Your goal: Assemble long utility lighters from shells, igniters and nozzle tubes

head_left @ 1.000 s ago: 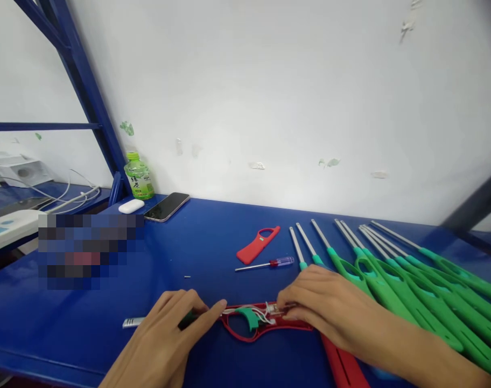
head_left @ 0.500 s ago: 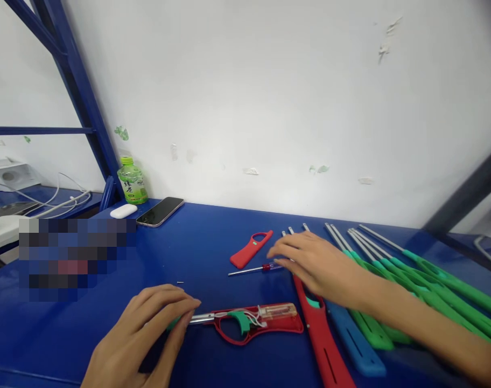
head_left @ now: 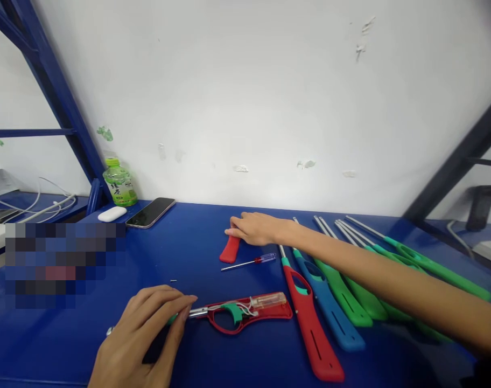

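My left hand [head_left: 142,337] pinches the metal tube of an opened red gas lighter [head_left: 275,311], which lies sideways on the blue table. Its green trigger [head_left: 234,312], white wires and clear fuel tank [head_left: 269,300] are exposed in the half casing. Farther back, my right hand [head_left: 258,227] has its fingers closed over the other red casing half [head_left: 230,249]; the palm and fingers hide that part's upper end. Just in front of this hand lies a screwdriver [head_left: 265,258] with a clear purple-red handle. A tiny screw [head_left: 173,280] rests beyond my left hand.
To the right lie a closed red lighter [head_left: 316,339], a blue lighter [head_left: 338,310] and several green lighters [head_left: 350,299], partly under my right forearm. A phone [head_left: 151,212], white earphone case [head_left: 112,214] and green-labelled bottle [head_left: 119,183] stand back left, near the wall.
My right hand has moved left and back from near the screwdriver handle onto the red casing half, which has turned slightly. My left hand stays on the lighter's tube. The view has shifted right.
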Tool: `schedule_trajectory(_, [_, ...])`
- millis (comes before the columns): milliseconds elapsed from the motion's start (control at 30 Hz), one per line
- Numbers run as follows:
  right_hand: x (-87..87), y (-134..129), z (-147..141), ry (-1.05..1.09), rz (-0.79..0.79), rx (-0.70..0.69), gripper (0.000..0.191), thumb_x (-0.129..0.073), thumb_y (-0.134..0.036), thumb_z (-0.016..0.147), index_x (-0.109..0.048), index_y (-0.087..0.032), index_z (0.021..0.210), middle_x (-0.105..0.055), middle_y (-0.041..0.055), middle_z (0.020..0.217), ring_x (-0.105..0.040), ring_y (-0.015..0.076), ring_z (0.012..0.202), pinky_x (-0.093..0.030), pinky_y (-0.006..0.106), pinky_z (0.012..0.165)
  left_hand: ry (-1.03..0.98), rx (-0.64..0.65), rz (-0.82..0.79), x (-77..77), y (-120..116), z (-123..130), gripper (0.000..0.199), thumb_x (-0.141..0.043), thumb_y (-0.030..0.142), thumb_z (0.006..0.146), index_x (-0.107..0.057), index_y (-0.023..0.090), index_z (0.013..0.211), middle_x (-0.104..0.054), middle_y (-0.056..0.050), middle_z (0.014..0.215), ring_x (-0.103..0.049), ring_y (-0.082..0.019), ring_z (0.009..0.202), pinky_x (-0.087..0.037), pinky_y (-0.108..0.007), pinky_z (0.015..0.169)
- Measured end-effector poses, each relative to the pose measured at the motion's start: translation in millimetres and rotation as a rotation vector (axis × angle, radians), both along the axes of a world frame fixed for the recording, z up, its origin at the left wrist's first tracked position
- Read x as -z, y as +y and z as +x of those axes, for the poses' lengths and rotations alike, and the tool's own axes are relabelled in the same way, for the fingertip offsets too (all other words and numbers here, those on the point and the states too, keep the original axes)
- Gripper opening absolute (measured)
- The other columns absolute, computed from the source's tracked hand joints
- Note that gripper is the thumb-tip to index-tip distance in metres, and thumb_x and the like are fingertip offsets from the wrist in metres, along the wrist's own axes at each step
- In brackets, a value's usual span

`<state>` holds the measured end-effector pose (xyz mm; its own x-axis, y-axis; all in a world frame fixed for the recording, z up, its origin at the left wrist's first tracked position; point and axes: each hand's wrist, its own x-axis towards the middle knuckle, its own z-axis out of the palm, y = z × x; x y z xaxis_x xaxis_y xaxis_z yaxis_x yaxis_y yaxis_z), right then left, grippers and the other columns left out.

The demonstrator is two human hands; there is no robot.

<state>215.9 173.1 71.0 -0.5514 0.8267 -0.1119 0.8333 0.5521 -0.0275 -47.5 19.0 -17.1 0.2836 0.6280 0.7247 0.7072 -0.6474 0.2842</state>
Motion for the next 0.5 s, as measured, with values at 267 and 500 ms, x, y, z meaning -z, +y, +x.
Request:
schedule_trajectory(267, [-1.8, 2.2, -38.5, -0.003, -0.014, 0.123, 0.039, -0.068, -0.039, 0.102, -0.062, -0.018, 0.134, -0.064, 0.0113, 0.134, -0.068, 0.0263, 0.113, -0.059, 0.048, 0.095, -0.008, -0.008, -0.026, -5.1, -4.6, 0.2, 0.017, -0.063, 0.023, 0.102, -0.068, 0.029, 0.117, -0.069, -0.001, 0.11, -0.064, -0.019, 0.108, -0.054, -0.031, 0.092])
schedule_trajectory(500, [-13.5, -0.3, -51.0, -0.103, -0.217, 0.205, 0.036, -0.067, -0.039, 0.103, -0.064, -0.018, 0.132, -0.066, 0.0104, 0.132, -0.068, 0.0252, 0.111, -0.06, 0.047, 0.093, -0.015, -0.01, -0.039, -9.1, -5.6, 2.4, 0.016, -0.062, 0.02, 0.103, -0.068, 0.027, 0.116, -0.068, 0.0, 0.108, -0.062, -0.017, 0.107, -0.052, -0.029, 0.092])
